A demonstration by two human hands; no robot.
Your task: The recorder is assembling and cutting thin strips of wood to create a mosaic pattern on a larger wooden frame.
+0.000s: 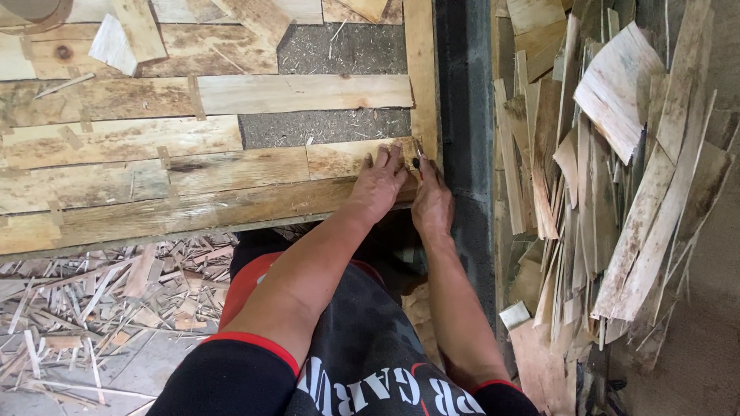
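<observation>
**Veneer sheets being trimmed at the bench corner**

Veneer sheets (231,166), thin and pale with dark stains, lie edge to edge on the workbench (339,127), patched here and there with small strips of tape. The piece being worked sits at the near right corner of that layout, just beside the upright wooden rail (421,73) along the bench's right edge.

The left hand (378,187) lies flat on that corner piece, fingers spread and pressing down. The right hand (432,202) is right beside it, fingers curled around a small blade or pen-like tool (417,160) whose tip meets the veneer close to the rail; what kind of tool it is I cannot tell.

From where I stand, doing this well looks like a matter of keeping the flat palm firm so the sheet cannot creep, holding the spread fingers clear of the tip, and running the tool along the rail in one steady line rather than picking at brittle wood.

Right of the rail, past a dark gap, a loose heap of veneer offcuts (617,169) leans in a pile. Below the bench, splinters and scraps (100,300) litter the floor.
</observation>
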